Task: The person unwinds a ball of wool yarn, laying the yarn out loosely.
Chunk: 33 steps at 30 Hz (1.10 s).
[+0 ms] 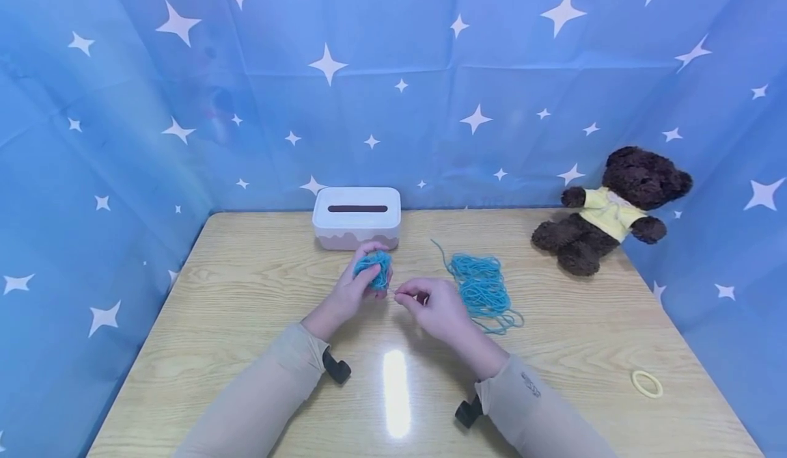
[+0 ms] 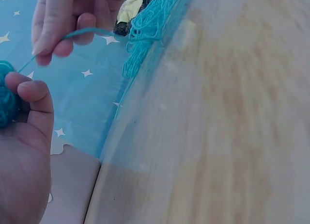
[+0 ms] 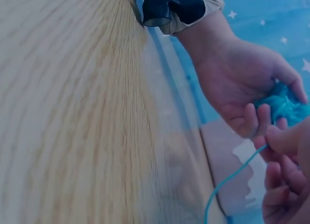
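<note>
Yarn [image 1: 482,286] is turquoise; the bear [image 1: 642,176] at the worktop's [image 1: 258,294] far right corner, dark brown; its shirt [image 1: 609,215], yellow; the curtain [image 1: 424,140], blue with white stars [image 1: 328,64].

Light wood-grain table [image 1: 246,273]: slotted box [image 1: 356,221] at back, loose blue yarn [image 1: 482,287], brown teddy [image 1: 613,212], pale ring [image 1: 642,390].

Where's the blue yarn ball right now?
In the head view, the blue yarn ball is near the middle, held in the left hand, in front of the tissue box and left of the loose yarn.
</note>
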Each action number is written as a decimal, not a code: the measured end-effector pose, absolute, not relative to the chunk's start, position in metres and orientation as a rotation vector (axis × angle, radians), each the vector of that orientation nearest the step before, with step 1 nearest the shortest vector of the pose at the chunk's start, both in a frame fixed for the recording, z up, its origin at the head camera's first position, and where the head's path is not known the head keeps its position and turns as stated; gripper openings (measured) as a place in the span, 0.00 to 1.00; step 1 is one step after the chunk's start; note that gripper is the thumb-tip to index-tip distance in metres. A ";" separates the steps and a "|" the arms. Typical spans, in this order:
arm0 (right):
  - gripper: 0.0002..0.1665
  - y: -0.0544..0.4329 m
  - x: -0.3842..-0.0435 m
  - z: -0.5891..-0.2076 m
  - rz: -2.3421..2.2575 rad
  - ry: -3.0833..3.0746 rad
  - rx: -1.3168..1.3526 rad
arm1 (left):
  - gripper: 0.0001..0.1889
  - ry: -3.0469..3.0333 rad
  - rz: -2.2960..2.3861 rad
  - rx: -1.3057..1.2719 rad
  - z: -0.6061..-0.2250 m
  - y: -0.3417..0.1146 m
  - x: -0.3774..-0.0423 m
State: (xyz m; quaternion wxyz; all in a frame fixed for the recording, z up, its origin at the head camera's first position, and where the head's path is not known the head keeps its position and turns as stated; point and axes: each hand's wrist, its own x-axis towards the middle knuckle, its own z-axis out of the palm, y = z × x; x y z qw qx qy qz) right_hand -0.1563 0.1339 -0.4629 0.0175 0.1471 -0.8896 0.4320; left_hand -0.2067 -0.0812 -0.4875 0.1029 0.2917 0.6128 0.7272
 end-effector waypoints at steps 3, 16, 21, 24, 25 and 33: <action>0.02 0.141 -0.151 -0.462 1.338 -2.757 0.441 | 0.21 1.909 2.087 0.799 -0.487 -0.081 -0.205; 0.05 0.190 -0.135 -0.451 1.282 -2.730 0.344 | 0.11 2.104 2.086 0.760 -0.487 -0.087 -0.206; 0.05 0.222 -0.130 -0.453 1.257 -2.712 0.271 | 0.09 2.226 2.127 0.760 -0.488 -0.088 -0.208; 0.04 0.241 -0.127 -0.454 1.232 -2.731 0.184 | 0.08 2.257 2.169 0.759 -0.490 -0.089 -0.210; 0.04 0.247 -0.125 -0.454 1.220 -2.743 0.151 | 0.07 2.246 2.191 0.766 -0.490 -0.090 -0.211; 0.03 0.291 -0.119 -0.459 1.070 -2.870 -0.053 | 0.05 2.131 2.349 0.779 -0.490 -0.092 -0.212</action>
